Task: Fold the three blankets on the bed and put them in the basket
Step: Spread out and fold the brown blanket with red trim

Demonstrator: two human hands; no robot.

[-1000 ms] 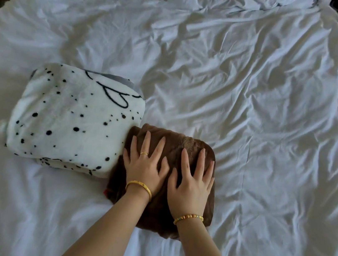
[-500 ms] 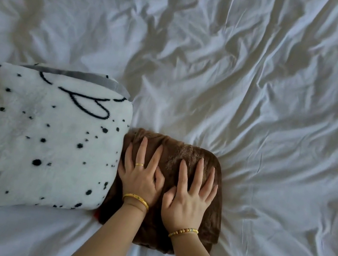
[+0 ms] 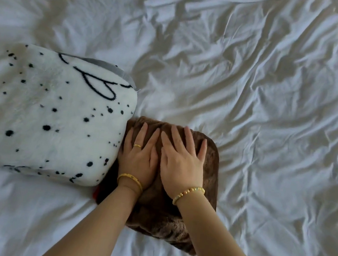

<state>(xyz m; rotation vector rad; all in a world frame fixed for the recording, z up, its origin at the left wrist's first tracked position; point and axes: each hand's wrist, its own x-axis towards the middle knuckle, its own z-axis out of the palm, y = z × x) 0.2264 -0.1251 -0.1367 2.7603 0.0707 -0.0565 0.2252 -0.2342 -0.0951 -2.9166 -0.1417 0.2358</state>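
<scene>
Both bare forearms reach up from the bottom edge of the frame and meet over a folded brown plush blanket [image 3: 207,175] that lies a little below the middle of the frame on the wrinkled white sheet of the bed [image 3: 257,86]. The left hand [image 3: 138,160] rests palm down on the left part of the brown bundle, its fingers straight and slightly spread, pointing toward the top of the frame; its grip is released, simply pressing flat on the plush. A thin gold ring [image 3: 137,145] sits on one of its fingers and a plain gold bangle [image 3: 130,179] circles the wrist. The right hand [image 3: 182,165] lies just beside it, also palm down and flat, fingers fanned and angled a little toward the upper left, thumb close to the left hand; its grip is likewise released, pressing on the blanket without pinching it. A beaded gold bracelet [image 3: 189,193] wraps its wrist. At the left of the frame a folded white fleece blanket with black spots and black line drawing [image 3: 44,118] lies on the bed, its right edge touching the brown blanket's left side. A small red patch [image 3: 95,192] shows at the lower left corner of the brown bundle, too small to identify.
</scene>
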